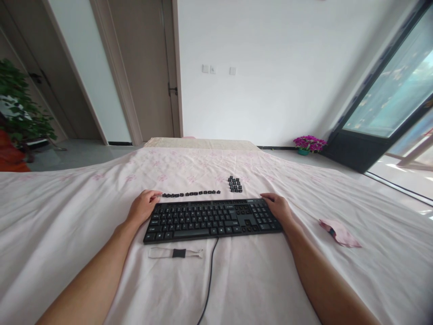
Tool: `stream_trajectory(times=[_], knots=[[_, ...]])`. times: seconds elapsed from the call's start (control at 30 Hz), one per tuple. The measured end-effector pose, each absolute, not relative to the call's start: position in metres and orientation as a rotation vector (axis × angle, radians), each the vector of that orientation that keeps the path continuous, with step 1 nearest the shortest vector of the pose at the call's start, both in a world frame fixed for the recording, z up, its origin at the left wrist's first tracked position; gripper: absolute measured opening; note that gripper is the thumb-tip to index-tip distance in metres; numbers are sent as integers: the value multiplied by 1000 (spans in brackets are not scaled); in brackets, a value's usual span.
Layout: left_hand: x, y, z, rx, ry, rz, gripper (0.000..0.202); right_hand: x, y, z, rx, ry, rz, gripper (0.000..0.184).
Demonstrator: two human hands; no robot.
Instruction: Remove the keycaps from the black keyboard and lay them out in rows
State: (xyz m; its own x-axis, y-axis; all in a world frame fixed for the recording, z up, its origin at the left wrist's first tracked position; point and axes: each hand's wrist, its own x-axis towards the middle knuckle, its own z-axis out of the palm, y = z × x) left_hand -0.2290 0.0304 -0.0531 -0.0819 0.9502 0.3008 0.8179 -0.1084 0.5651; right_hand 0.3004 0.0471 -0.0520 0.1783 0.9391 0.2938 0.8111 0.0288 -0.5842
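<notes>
A black keyboard [211,219] lies on a pale pink cloth with its cable [209,280] running toward me. My left hand [142,206] grips the keyboard's left end, fingers curled over the far corner. My right hand [278,207] holds the right end the same way, by the number pad. Just beyond the keyboard a row of several loose black keycaps [191,194] lies in a line, and a small cluster of keycaps [234,184] sits further back to the right.
A thin wire tool with a black middle [177,253] lies in front of the keyboard. A crumpled pink cloth [340,232] rests at the right. Beyond the covered surface are a door, a flower pot [309,144], a glass door and a leafy plant [20,108].
</notes>
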Motion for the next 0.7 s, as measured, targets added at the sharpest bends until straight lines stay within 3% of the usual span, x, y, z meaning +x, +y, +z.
stream_trajectory(times=[0.7], knots=[[-229,31,-54,1975,1942,1003,30,304,49,-54,-1810,-1668,238,32]])
